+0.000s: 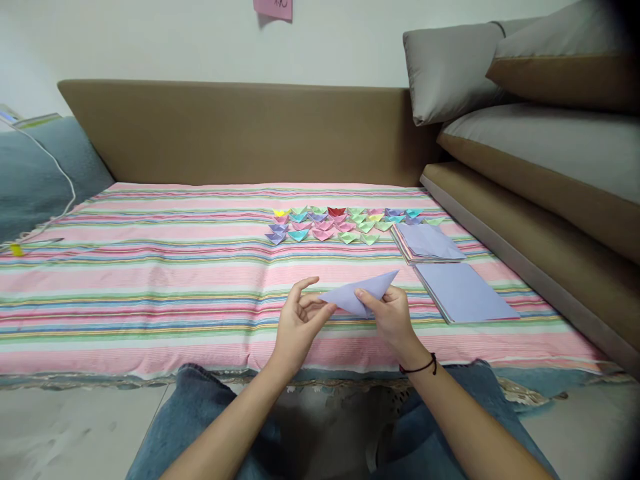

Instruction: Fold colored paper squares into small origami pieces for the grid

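A folded lavender paper (356, 293), shaped like a flat triangle, is held in the air above the striped cloth. My left hand (299, 322) pinches its left corner between thumb and fingers, with the index finger raised. On the right side, my right hand (393, 317) grips the paper, its thumb lying on the near face. Beyond the hands, several small folded paper boats (323, 230) in many colours stand in rows. To the right lie a stack of lavender-topped sheets (465, 293) and, behind it, a second stack with a creased top sheet (430, 241).
The striped cloth (150, 280) covers the seat before a brown backrest (240, 133). Grey and brown cushions (540, 153) are piled at the right. At the far left are a white cable (63, 172) and a small yellow item (17, 249).
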`<state>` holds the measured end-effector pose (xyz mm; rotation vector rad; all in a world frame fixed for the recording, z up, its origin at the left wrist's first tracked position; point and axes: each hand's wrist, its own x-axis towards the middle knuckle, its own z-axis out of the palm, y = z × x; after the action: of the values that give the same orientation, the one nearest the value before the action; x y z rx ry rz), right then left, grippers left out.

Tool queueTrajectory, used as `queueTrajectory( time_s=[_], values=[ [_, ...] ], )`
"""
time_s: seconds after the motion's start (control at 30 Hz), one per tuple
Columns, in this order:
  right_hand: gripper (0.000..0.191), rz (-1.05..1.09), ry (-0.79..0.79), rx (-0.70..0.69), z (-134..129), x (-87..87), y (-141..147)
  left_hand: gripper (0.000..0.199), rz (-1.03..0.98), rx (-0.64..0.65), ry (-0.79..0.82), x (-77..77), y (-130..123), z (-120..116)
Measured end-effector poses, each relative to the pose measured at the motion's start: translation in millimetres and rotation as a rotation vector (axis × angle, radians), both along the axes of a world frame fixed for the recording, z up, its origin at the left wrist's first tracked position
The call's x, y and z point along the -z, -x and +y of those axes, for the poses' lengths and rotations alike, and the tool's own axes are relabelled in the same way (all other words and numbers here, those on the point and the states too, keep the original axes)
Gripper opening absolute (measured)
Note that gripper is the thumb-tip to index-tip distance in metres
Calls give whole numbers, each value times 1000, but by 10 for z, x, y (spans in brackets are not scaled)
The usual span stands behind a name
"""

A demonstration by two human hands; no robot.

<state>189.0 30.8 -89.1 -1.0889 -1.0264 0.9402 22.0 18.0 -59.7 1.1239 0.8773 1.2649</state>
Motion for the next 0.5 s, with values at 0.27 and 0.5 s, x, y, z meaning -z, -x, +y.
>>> queueTrajectory(
  time_s=[0.27,0.5],
  values=[
    [37,-29,39,-8,-63,-59,158,47,100,-22,121,62,-72,29],
    [36,6,42,-2,-59,-52,191,59,8,28,122,86,-116,40]
  ],
)
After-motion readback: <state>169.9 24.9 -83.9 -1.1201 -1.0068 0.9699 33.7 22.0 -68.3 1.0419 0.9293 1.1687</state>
